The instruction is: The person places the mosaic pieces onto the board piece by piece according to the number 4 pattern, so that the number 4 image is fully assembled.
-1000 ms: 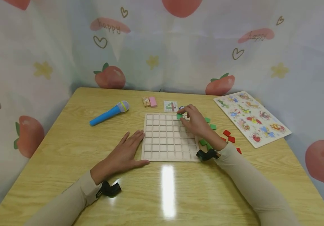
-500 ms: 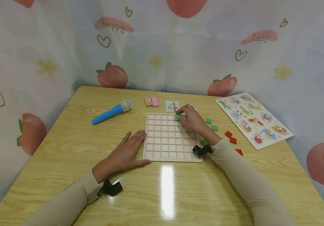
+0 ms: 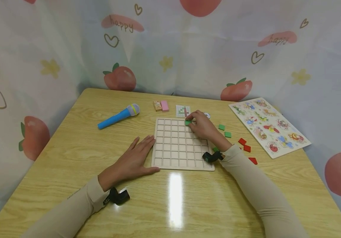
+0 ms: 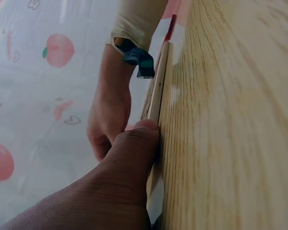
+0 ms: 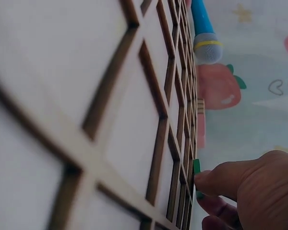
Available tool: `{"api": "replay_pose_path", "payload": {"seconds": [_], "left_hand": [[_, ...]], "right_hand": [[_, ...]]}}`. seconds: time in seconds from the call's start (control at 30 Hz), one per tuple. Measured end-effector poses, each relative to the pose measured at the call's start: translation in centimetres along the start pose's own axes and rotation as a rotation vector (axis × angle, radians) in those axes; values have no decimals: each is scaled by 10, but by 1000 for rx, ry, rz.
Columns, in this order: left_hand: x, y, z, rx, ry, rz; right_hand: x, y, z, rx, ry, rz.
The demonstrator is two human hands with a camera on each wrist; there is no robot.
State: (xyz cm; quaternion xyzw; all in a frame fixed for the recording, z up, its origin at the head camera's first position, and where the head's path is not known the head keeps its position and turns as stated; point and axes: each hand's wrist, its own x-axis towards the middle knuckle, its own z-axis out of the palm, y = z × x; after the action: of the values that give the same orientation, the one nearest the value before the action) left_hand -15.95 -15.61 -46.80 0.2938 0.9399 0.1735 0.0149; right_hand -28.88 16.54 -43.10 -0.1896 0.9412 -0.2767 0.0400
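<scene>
The desk is covered in pale wood grain and is backed by a curtain printed with peaches and hearts. A grid board of square cells is laid between the two hands. Far to the right of the right hand, an animal puzzle is set at an angle. A blue microphone is seen beyond the left hand. The left hand is laid flat on the desk with fingers straight, its thumb pressed against the board's near left edge; nothing is held by it. The right hand is stretched over the board's far right part, and a green tile is pinched at its fingertips, resting at a cell in the board's far row. Just beyond that hand a small pattern card is placed, with a pink block further left. Loose green tiles and red tiles are scattered on the desk just right of the right hand and wrist
</scene>
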Motion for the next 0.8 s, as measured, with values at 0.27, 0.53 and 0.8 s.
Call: {"api": "replay_pose_path", "payload": {"seconds": [0.27,0.53,0.8], "left_hand": [[1,0,-1,-14,-9,-7],[2,1,0,-25,-4,-1],[1,0,0,-39,-19,-20]], "right_hand": [[0,0,-2,10,-14,10],[0,4,-7,46,-38,21],[-4,5,-8,68,18,-13]]}}
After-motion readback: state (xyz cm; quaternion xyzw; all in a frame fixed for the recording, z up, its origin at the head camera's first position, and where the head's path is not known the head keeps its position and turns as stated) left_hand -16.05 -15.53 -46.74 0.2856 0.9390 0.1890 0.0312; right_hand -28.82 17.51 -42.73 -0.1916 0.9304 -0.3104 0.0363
